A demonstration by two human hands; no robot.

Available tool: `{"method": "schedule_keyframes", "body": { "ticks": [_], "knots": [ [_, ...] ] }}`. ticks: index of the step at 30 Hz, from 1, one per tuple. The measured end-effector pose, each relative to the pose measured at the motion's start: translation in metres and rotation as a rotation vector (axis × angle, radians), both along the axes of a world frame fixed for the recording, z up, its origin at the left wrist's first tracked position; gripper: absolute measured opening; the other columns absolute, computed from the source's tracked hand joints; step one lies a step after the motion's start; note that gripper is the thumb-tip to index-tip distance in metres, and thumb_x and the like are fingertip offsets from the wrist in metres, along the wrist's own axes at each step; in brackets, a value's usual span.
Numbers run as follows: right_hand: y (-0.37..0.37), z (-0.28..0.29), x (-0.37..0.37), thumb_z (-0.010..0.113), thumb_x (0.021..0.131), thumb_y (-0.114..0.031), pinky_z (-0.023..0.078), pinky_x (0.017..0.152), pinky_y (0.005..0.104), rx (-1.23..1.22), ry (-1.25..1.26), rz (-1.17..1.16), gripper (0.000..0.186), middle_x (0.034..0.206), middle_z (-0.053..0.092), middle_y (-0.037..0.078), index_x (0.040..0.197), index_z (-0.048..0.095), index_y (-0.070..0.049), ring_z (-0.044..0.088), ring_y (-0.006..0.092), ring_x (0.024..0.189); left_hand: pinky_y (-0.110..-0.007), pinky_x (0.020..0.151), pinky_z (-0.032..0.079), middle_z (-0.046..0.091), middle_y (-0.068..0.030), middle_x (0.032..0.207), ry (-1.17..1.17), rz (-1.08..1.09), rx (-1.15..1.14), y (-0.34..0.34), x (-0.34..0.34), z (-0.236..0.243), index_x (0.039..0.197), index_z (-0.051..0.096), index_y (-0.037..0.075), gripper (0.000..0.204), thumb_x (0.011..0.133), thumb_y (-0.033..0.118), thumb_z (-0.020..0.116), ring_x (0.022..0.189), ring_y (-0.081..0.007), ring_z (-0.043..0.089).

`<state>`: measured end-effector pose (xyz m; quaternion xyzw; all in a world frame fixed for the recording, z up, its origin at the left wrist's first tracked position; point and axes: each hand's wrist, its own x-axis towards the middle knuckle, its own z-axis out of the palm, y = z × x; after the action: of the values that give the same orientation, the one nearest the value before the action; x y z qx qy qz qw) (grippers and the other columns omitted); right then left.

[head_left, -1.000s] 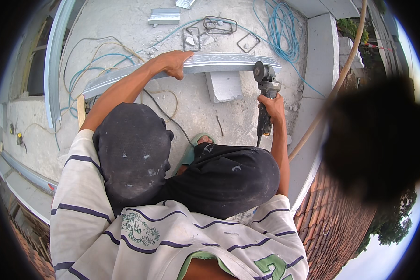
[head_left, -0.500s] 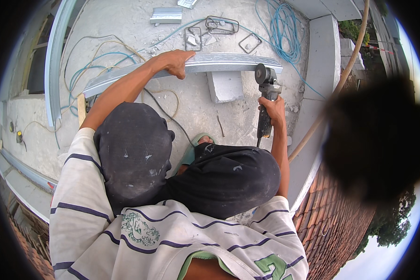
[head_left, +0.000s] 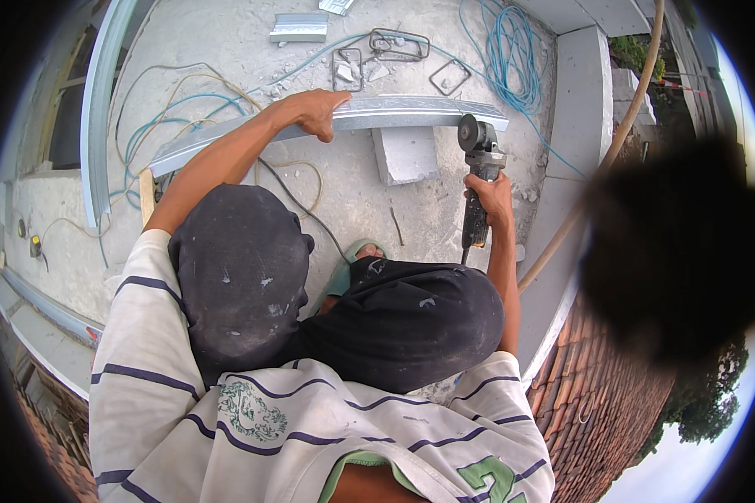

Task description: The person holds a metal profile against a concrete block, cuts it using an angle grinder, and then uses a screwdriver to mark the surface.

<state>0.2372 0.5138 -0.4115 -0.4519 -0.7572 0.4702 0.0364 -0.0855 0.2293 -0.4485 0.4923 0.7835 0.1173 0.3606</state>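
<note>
A long galvanised metal channel (head_left: pixel 419 111) lies across a pale block (head_left: pixel 404 159), its left end near a wooden piece (head_left: pixel 148 197). My left hand (head_left: pixel 315 113) grips the channel near its middle, fingers over its far edge. My right hand (head_left: pixel 491 199) is closed round the body of a black angle grinder (head_left: pixel 476 214). Its disc (head_left: pixel 475 130) points up beside the channel's near edge, toward the right end; whether it touches cannot be told. The grinder's cord runs down behind my leg.
Coiled blue hose (head_left: pixel 512 67), loose cables, bent metal loops (head_left: pixel 398 46) and short channel offcuts (head_left: pixel 298 29) lie on the concrete floor. An upright channel (head_left: pixel 96 117) is at left. A low wall (head_left: pixel 562 218), leaning pole and tiled roof lie right. A dark blurred shape hides the far right.
The view has shifted very slightly and the grinder sits a touch lower in it; both hands keep the same grips.
</note>
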Motion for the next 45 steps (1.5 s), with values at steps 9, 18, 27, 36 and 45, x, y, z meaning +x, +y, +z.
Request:
{"method": "schedule_keyframes", "body": {
  "ticks": [9, 18, 27, 36, 45],
  "knots": [
    [-0.004, 0.001, 0.001, 0.082, 0.071, -0.016, 0.053, 0.055, 0.0334, -0.007, -0.014, -0.006, 0.039, 0.076, 0.069, 0.009, 0.099, 0.064, 0.003, 0.066, 0.0165, 0.060, -0.044, 0.095, 0.055, 0.068, -0.0303, 0.126, -0.006, -0.002, 0.026, -0.002, -0.002, 0.000, 0.160, 0.035, -0.003, 0.110, 0.064, 0.021, 0.082, 0.112, -0.0407, 0.068],
    [-0.002, -0.006, 0.004, 0.082, 0.070, -0.016, 0.053, 0.057, 0.0336, -0.001, -0.004, -0.008, 0.036, 0.076, 0.069, 0.009, 0.096, 0.066, 0.003, 0.065, 0.0161, 0.060, -0.043, 0.098, 0.054, 0.066, -0.0304, 0.128, -0.041, 0.003, 0.004, -0.001, -0.004, -0.001, 0.159, 0.036, -0.003, 0.109, 0.064, 0.022, 0.081, 0.116, -0.0408, 0.066],
    [-0.003, -0.010, 0.005, 0.082, 0.070, -0.017, 0.052, 0.056, 0.0339, -0.010, -0.024, -0.016, 0.040, 0.076, 0.069, 0.009, 0.099, 0.064, 0.003, 0.066, 0.0171, 0.060, -0.043, 0.096, 0.055, 0.067, -0.0300, 0.128, -0.039, 0.013, -0.004, -0.001, -0.004, -0.004, 0.159, 0.037, -0.002, 0.109, 0.063, 0.024, 0.081, 0.113, -0.0411, 0.067],
    [-0.017, -0.004, 0.018, 0.081, 0.075, -0.012, 0.054, 0.055, 0.0332, -0.198, 0.093, -0.094, 0.032, 0.078, 0.068, 0.009, 0.099, 0.063, 0.001, 0.068, 0.0176, 0.061, -0.039, 0.085, 0.053, 0.070, -0.0223, 0.113, -0.164, 0.014, -0.081, 0.005, -0.012, 0.004, 0.153, 0.047, 0.001, 0.102, 0.059, 0.024, 0.080, 0.101, -0.0314, 0.068],
    [-0.028, 0.007, 0.031, 0.080, 0.077, -0.010, 0.056, 0.055, 0.0341, -0.236, 0.176, -0.185, 0.031, 0.079, 0.068, 0.009, 0.100, 0.062, 0.001, 0.070, 0.0186, 0.063, -0.036, 0.079, 0.050, 0.071, -0.0105, 0.098, -0.602, 0.187, -0.110, 0.000, -0.010, 0.018, 0.121, 0.066, 0.003, 0.065, 0.060, 0.022, 0.078, 0.092, -0.0221, 0.064]
  ]
}}
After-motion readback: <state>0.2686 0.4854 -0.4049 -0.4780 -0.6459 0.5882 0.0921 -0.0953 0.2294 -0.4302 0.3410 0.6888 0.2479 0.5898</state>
